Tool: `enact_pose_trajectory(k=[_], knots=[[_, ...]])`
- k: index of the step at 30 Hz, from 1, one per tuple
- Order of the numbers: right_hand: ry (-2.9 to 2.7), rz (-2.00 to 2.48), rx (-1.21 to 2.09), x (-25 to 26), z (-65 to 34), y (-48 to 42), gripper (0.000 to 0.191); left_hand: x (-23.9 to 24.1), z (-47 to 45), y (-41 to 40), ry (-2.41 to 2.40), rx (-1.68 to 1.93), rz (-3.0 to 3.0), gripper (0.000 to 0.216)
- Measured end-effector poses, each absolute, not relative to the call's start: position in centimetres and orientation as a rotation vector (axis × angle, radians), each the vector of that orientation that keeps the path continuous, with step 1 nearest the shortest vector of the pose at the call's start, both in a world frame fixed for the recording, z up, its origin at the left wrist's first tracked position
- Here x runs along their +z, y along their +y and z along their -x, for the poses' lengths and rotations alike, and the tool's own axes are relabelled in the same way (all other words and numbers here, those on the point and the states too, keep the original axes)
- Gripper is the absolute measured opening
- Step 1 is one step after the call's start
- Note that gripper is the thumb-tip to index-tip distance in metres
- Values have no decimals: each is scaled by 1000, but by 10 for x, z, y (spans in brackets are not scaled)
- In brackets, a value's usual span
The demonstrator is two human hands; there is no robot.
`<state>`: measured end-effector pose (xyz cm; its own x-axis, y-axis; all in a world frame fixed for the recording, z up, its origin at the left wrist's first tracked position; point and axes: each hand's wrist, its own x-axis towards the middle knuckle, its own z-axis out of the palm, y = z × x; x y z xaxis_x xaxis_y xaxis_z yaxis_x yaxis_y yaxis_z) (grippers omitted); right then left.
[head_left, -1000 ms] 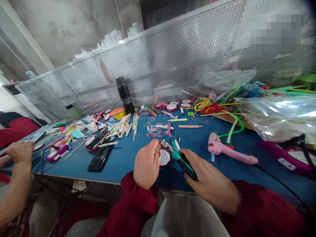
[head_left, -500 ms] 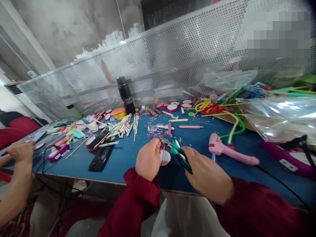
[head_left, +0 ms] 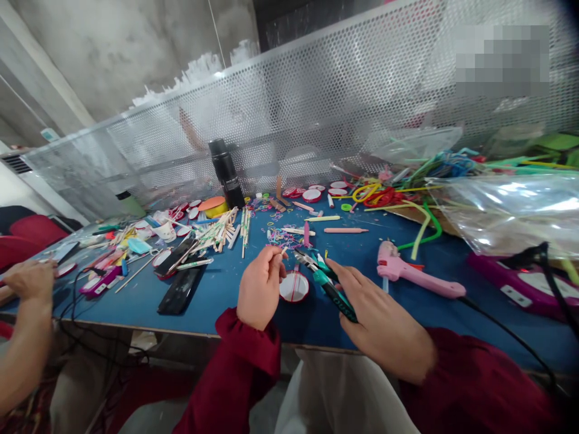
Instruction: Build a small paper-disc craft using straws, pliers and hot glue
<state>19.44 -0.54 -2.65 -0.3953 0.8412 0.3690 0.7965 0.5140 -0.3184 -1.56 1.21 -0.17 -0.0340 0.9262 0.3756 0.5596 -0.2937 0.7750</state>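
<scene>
My left hand (head_left: 260, 286) is closed in a pinch, with a small whitish piece (head_left: 284, 249) at its fingertips, too small to name. Just right of it, a round white disc with a red rim (head_left: 294, 287) lies on the blue table, a thin red strand across its face. My right hand (head_left: 384, 322) holds green-and-black pliers (head_left: 332, 289) loosely by the handles, the index finger stretched along them. The metal jaws point toward the left hand, above the disc. Small coloured rubber bands (head_left: 289, 239) lie scattered beyond both hands.
A pink glue gun (head_left: 420, 277) lies to the right, its cord running off the front. Beyond are pink sticks (head_left: 346, 230) and a black bottle (head_left: 226, 175). Phones (head_left: 181, 289) and paper sticks (head_left: 217, 232) lie left. Another person's hand (head_left: 34, 280) rests at the far left.
My left hand has moved left, away from the plier jaws and off the disc, which now shows more fully. My right hand's fingers have loosened and stretched out around the pliers.
</scene>
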Motion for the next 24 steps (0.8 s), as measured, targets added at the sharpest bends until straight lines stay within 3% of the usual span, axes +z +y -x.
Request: enact_pose_trajectory(k=[24], knots=[[-2306,1289,98,-28,-200,-9,76,-2,9,7,1390,1330,-1826,27]])
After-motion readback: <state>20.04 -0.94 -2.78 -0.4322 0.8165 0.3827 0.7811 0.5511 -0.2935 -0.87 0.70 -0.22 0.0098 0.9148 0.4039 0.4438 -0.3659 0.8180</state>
